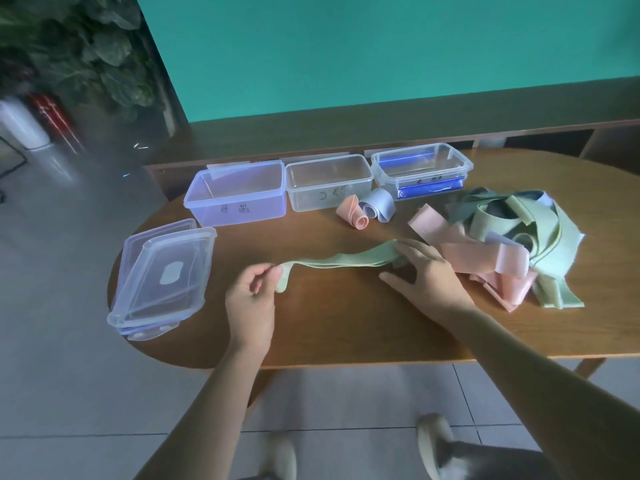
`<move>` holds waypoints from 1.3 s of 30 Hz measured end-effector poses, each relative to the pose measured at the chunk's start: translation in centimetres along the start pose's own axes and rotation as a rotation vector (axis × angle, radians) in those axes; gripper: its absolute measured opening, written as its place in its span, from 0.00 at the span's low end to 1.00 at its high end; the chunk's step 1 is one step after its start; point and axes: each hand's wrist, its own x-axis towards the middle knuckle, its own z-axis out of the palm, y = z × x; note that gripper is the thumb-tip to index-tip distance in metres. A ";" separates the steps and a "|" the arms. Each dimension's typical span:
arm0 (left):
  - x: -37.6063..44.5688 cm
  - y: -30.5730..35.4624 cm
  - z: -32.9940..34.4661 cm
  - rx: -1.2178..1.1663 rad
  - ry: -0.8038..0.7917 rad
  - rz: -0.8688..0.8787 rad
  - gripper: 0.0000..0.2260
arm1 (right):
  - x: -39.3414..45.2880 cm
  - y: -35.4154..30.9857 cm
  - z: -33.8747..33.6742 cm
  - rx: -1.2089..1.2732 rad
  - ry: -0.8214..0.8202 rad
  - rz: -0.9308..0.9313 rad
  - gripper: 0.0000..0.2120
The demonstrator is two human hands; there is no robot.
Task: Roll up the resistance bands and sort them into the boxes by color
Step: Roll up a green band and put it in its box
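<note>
The left hand (250, 299) pinches one end of a green band (346, 263) in its fingers. The right hand (424, 271) rests flat on the other end, fingers straight. Three boxes (239, 192) stand on the bench (329, 327).

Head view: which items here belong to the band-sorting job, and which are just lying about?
Job items:
green band, pinched by left hand, under right hand
band pile
pink roll, lilac roll
three boxes

Lying about:
stacked lids
plant
</note>
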 end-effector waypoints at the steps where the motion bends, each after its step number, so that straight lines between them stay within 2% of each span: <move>1: 0.0 0.0 -0.1 0.003 0.012 -0.006 0.03 | -0.1 0.0 0.1 0.010 0.021 -0.013 0.20; 3: 0.1 0.0 -0.3 -0.028 0.003 -0.033 0.03 | -0.3 0.2 0.2 0.020 0.069 -0.034 0.12; 4: 0.0 0.1 -0.2 -0.051 -0.002 -0.053 0.03 | -0.4 0.2 0.2 0.022 0.077 -0.024 0.11; 9: -0.1 0.4 -0.1 -0.105 -0.001 -0.098 0.06 | -0.5 0.2 0.2 0.058 0.080 0.018 0.13; 14: 0.3 -0.3 -0.4 -0.101 -0.013 -0.127 0.08 | 0.1 -0.2 -0.3 0.109 0.016 0.071 0.15; 19: 0.5 -0.4 -1.1 -0.035 -0.103 -0.112 0.09 | 0.5 0.3 -0.2 0.130 0.107 0.079 0.13; 23: 1.1 0.1 -2.3 0.008 -0.127 -0.162 0.04 | 0.2 0.0 -0.8 0.212 0.153 0.126 0.09; 26: 1.7 1.3 -3.2 0.044 -0.159 -0.162 0.03 | -0.5 -0.4 -2.0 0.273 0.111 0.148 0.07; 34: 2.4 6.4 -4.4 0.127 -0.209 -0.007 0.06 | -0.9 -2.7 -6.3 0.280 -0.004 0.162 0.03; 37: 2.9 8.0 -5.0 0.191 -0.201 0.028 0.06 | -1.3 -3.8 -8.0 0.332 -0.112 0.207 0.03; 39: 3.3 8.6 -5.3 0.240 -0.222 0.058 0.07 | -1.9 -4.3 -8.8 0.457 -0.203 0.261 0.04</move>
